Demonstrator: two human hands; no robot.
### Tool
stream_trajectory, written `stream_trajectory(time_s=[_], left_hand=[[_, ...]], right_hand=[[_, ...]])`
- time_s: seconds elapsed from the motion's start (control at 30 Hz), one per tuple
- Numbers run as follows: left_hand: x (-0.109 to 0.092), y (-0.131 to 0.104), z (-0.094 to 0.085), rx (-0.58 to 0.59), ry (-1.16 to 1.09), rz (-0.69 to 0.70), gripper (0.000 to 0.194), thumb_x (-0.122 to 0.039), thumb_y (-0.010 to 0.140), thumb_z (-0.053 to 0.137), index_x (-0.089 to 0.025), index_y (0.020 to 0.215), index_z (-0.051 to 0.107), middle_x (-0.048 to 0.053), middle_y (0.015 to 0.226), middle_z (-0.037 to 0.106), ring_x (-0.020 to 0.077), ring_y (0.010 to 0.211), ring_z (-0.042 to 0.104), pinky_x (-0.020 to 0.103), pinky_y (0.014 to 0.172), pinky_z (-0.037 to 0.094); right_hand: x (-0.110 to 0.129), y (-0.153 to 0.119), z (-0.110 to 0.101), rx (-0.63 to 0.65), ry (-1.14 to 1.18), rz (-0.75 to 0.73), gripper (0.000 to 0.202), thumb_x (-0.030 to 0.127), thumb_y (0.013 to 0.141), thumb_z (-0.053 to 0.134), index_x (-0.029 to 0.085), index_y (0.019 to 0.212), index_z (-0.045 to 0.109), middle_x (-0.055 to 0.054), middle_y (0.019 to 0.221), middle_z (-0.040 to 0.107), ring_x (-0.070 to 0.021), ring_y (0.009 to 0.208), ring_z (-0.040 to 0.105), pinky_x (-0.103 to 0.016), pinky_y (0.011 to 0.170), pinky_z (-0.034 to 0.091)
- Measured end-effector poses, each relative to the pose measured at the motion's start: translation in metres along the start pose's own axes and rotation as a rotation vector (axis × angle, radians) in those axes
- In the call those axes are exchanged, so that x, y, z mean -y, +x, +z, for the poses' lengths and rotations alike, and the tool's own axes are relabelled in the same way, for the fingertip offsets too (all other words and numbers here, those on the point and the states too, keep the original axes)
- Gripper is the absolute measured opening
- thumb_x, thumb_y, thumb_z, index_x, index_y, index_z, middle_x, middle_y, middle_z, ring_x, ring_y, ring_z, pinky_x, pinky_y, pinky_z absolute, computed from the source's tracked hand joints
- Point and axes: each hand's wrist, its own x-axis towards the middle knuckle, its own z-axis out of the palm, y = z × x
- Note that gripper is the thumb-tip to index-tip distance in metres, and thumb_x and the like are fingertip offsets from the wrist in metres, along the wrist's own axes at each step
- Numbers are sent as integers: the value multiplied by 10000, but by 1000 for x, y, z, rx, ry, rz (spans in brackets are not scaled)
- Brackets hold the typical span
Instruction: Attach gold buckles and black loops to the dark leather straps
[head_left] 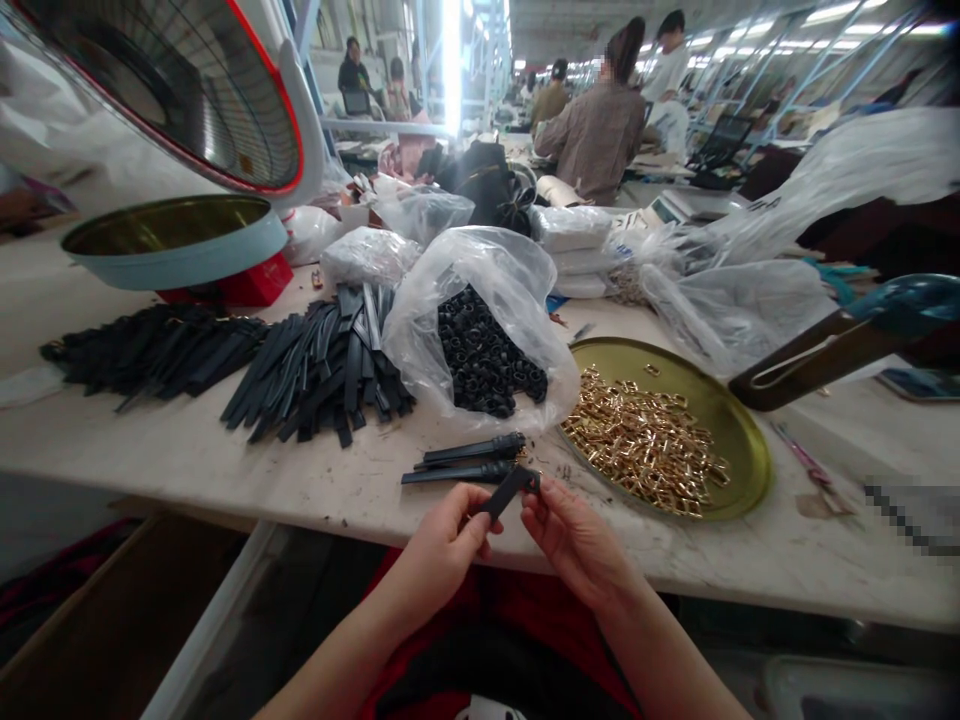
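Observation:
My left hand is closed on a flat black strap, thumb on top, just above the table's front edge. At the strap's far end my right hand pinches, where a small dark loop-like bit shows; its details are too small to tell. Just beyond my hands lie a few black straps with loops and metal at their right ends. A clear plastic bag stands open behind them, full of small black loops. To its right, gold-coloured metal buckles are heaped on a round gold tray.
Black straps lie in a pile left of the bag, with another pile farther left. A fan and a round tin on a red box stand behind. Scissors lie at right. Several people work in the background.

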Motion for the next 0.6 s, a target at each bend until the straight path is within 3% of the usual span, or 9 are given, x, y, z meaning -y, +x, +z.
stream_trajectory(time_s=[0.07,0.2,0.27,0.4,0.6], left_hand=[[1,-4,4,-43,119,77,150,-282,825,458,-173,867,553,-14,678,560,125,585,486,221,571,352],[1,-12,8,-125,349,88,204,-332,833,439,-179,776,562,-19,627,532,143,600,479,233,559,310],[0,-16,7,-85,429,92,241,-331,841,413,-181,722,559,-25,599,510,139,580,462,234,545,284],[-8,-23,0,-4,523,100,254,-307,815,436,-181,614,526,-32,555,480,127,544,428,230,512,249],[-9,-24,6,145,356,2,268,-364,839,401,-192,654,490,-39,518,494,119,459,468,212,468,306]], right_hand=[[-1,-2,0,-23,-18,-53,228,273,578,782,185,721,628,38,659,616,-74,582,570,-199,608,497],[-6,-10,-1,-6,-156,-175,301,314,607,760,218,868,644,25,789,644,-82,604,574,-245,650,486],[-7,-14,-3,24,-304,-222,309,344,649,725,222,922,647,12,814,646,-97,632,571,-268,684,473],[-3,-23,-8,87,-569,-316,249,342,637,726,210,841,673,14,696,623,-123,645,546,-254,647,431],[6,-26,-14,189,-547,-188,241,365,668,699,190,830,665,27,588,597,-106,561,515,-238,593,399]])
